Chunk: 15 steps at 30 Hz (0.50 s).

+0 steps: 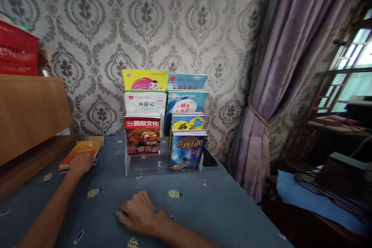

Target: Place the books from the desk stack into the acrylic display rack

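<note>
My left hand point(81, 163) lies on a small stack at the left, topped by an orange book point(78, 150). Its fingers are closed at the book's front edge, partly hidden. My right hand point(140, 214) rests on the blue patterned tablecloth point(188, 217), fingers curled in, with nothing visible in them. Beyond it stands a clear stepped book stand point(148, 166) with books in two columns. On its lowest steps are a red-topped book with a mask picture point(143, 137) and a dark blue book point(186, 153). Taller books stand behind, including a white one point(142, 102) and a teal one point(188, 100).
A black flat object point(209, 159) lies just right of the stand. A wooden cabinet point(31, 112) borders the left side, with a red basket point(19, 48) on top. At the right hangs a tied purple curtain point(258, 97), near a blue cloth point(314, 201).
</note>
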Each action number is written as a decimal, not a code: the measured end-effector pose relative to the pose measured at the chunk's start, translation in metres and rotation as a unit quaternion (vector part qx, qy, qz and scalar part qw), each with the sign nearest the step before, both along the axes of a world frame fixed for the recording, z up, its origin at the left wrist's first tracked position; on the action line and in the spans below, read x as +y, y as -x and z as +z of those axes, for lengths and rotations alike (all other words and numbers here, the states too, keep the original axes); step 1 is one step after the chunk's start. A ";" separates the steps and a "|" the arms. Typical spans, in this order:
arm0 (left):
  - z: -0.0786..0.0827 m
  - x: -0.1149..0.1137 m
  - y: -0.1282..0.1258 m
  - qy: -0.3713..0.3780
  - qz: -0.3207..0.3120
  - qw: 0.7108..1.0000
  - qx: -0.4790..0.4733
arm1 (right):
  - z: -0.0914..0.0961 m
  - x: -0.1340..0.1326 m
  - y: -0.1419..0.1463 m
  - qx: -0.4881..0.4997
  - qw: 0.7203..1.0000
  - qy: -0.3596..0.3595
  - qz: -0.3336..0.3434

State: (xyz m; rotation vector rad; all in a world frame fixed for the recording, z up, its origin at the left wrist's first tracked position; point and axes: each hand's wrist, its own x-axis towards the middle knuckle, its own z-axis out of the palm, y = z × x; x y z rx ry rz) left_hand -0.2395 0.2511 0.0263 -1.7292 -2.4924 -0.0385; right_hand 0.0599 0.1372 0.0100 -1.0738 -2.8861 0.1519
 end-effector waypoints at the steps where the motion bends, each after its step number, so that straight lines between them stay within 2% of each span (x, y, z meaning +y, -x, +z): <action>1: 0.001 -0.001 -0.001 0.000 0.001 1.000 0.003 | -0.001 0.001 0.000 0.002 1.000 0.000 0.001; 6: 0.001 -0.018 -0.003 -0.006 0.000 1.000 0.025 | -0.001 0.001 0.001 0.005 1.000 0.007 -0.006; 11: -0.004 -0.041 -0.009 -0.015 -0.029 0.998 0.055 | 0.004 0.001 0.002 0.009 1.000 0.021 0.002; 15: 0.002 -0.046 -0.006 -0.033 -0.028 0.998 0.042 | 0.002 0.002 0.002 0.011 1.000 0.020 0.002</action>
